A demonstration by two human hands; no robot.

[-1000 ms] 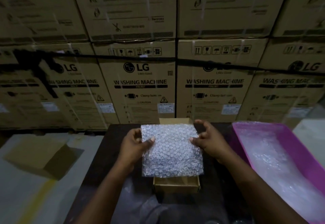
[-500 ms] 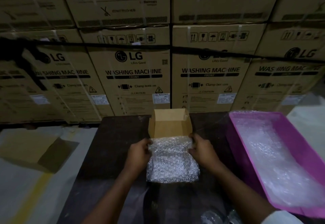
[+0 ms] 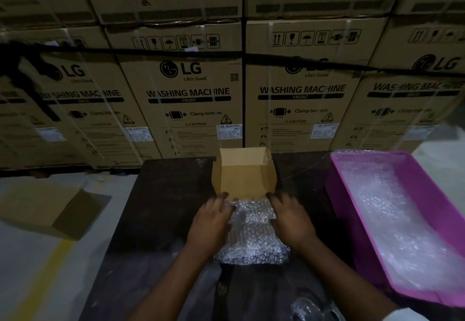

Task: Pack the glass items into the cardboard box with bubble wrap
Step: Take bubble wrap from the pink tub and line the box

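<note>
Both hands, our left hand (image 3: 210, 225) and right hand (image 3: 292, 222), press flat-fingered on the bubble wrap (image 3: 251, 242) inside the cardboard box (image 3: 242, 172), mid-table (image 3: 166, 207), gripping nothing.

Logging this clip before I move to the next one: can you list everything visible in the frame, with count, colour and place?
small cardboard box: one, brown, open, middle of the table, far side
bubble wrap sheet: one, clear, draped over the box's near part, under both hands
table: one, dark, centre
bin: one, pink, right side of the table, holds more bubble wrap
glass item: at least one, clear, near table edge, dim
flat cardboard: one, brown, on the floor at left
washing machine cartons: several, brown, stacked behind the table
left hand: presses the sheet's left side
right hand: presses the sheet's right side
</note>
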